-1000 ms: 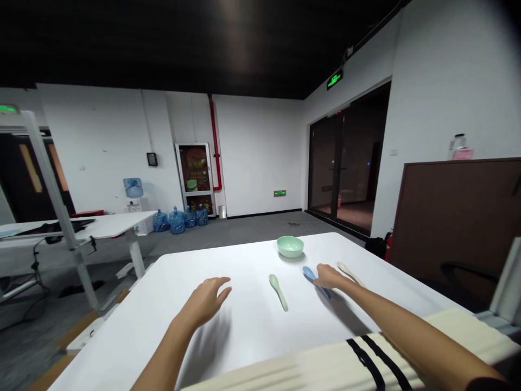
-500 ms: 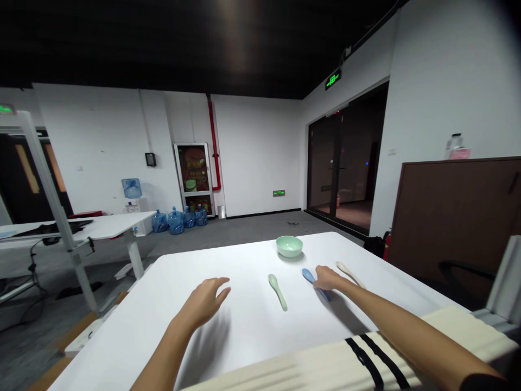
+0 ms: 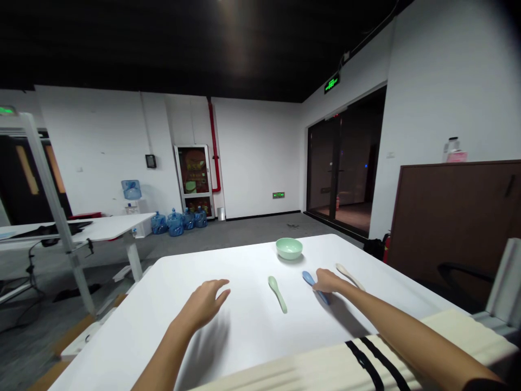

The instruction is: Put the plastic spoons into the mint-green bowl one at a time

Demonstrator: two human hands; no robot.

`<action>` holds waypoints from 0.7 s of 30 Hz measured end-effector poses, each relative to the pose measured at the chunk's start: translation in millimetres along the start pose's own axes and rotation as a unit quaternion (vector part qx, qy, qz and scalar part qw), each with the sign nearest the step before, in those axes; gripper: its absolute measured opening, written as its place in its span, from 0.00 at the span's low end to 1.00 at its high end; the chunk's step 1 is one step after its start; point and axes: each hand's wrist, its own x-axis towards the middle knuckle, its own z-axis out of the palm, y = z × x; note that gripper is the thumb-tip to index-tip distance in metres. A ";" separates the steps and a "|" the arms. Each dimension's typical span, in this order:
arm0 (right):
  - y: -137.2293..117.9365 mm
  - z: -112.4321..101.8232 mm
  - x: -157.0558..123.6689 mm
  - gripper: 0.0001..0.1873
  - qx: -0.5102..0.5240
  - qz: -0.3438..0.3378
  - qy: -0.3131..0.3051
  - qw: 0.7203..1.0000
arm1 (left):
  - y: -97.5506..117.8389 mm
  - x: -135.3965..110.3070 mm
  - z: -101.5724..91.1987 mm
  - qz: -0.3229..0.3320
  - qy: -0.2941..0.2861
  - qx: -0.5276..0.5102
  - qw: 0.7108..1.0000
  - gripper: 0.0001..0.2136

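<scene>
On the white table (image 3: 252, 260), my right hand (image 3: 328, 281) lies across the middle of a blue plastic spoon (image 3: 309, 278), hiding part of its handle. Whether the fingers grip it, I cannot tell. A cream spoon (image 3: 350, 276) lies just beyond those fingers, and a pale green spoon (image 3: 277, 294) lies to their left. Farther back stands a pale green bowl (image 3: 288, 248). My left hand (image 3: 203, 303) hovers at the table's left side with its fingers apart, holding nothing; the green spoon is its nearest object.
Cream fabric with black stripes (image 3: 378, 361) lies along the near right of the table. Beyond the table's left side stands a white desk (image 3: 85, 228). Blue water jugs (image 3: 176, 224) stand by the far wall, and a brown cabinet (image 3: 451, 228) stands at the right.
The whole view has shifted slightly. My hands, the spoons and the bowl keep nearly the same places on the table.
</scene>
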 end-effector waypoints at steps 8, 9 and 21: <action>29.1 -15.6 25.4 0.23 0.022 0.003 0.058 0.998 | -2.9 1.1 2.8 -0.001 0.003 -0.003 1.000 0.25; 36.6 -20.6 29.5 0.23 0.018 0.008 0.069 0.997 | -3.1 1.4 3.0 0.001 0.004 -0.003 1.000 0.25; 138.9 -16.9 45.9 0.28 -0.001 0.136 0.122 0.983 | -10.9 6.2 10.0 0.017 0.020 -0.011 1.000 0.25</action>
